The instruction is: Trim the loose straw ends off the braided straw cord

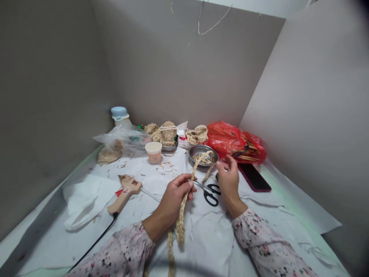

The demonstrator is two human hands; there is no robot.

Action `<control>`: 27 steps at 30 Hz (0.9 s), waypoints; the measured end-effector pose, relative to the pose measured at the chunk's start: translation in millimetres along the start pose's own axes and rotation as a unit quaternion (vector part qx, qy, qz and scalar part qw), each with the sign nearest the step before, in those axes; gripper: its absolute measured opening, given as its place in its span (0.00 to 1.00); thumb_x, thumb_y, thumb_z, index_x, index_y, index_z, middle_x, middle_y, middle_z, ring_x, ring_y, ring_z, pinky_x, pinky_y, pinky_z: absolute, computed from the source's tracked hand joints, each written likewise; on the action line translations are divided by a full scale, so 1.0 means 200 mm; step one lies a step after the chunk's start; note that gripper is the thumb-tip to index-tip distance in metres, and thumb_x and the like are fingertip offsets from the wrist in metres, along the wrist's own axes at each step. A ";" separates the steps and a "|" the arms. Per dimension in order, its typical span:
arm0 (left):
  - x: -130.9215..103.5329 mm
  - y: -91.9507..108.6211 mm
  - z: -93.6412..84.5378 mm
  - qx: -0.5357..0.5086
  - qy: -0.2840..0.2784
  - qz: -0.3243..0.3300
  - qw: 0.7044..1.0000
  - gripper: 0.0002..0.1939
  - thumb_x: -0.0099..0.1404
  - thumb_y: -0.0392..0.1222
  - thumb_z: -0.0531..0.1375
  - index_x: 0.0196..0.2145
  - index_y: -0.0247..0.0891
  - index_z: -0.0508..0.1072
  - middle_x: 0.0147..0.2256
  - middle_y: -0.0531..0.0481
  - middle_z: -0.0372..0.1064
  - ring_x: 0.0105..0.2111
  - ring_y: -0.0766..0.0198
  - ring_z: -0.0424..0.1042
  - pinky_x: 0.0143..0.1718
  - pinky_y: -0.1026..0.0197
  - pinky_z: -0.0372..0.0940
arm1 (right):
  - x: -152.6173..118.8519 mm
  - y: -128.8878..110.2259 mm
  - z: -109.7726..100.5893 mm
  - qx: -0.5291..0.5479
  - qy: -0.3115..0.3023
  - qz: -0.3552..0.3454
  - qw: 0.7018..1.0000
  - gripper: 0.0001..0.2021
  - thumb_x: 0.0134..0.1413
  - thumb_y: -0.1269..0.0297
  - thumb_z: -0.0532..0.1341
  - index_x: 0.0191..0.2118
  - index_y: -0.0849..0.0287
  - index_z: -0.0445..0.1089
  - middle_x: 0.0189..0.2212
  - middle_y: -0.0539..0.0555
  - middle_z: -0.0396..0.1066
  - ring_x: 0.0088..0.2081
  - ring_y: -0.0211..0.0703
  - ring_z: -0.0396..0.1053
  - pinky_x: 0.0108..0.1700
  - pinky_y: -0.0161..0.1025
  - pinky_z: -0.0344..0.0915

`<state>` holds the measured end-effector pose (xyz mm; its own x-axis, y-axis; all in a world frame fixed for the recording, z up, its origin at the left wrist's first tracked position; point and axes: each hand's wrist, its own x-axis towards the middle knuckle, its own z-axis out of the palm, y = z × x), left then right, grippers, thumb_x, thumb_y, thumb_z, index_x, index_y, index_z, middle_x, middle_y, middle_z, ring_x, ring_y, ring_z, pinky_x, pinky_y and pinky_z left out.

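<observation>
A braided straw cord is pinched between the thumb and fingers of my left hand. From that grip one end rises toward the metal bowl, while a thicker length hangs toward me. Another stretch of braid shows below my left wrist. Scissors with black handles lie between my hands, their blades partly behind my left fingers. My right hand is raised beside the bowl, fingers loosely bent and apart. Its thumb is close to a second section of braid; whether they touch I cannot tell.
Behind my hands stand a metal bowl of straw scraps and a paper cup. A glue gun with a black cord lies left. A phone and red plastic bag are right. Woven straw pieces and a blue-lidded bottle stand behind.
</observation>
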<state>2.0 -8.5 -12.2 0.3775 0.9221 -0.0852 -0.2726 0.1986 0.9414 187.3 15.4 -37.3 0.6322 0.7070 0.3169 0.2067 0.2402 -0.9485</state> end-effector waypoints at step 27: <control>0.01 -0.03 0.00 0.010 -0.019 0.007 1.000 0.09 0.57 0.40 0.62 0.35 0.33 0.72 0.25 0.53 0.69 0.21 0.73 0.62 0.24 0.70 0.56 | -0.11 -0.06 0.02 -0.011 -0.250 -0.068 0.966 0.15 0.58 0.52 0.55 0.31 0.57 0.69 0.22 0.48 0.67 0.23 0.37 0.63 0.26 0.34 0.60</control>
<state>4.2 -8.2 -18.3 0.4067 0.9116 -0.0595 -0.2609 0.1783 0.9487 168.7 -0.5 -31.9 0.1606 0.9039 0.3965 0.2808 0.3432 -0.8963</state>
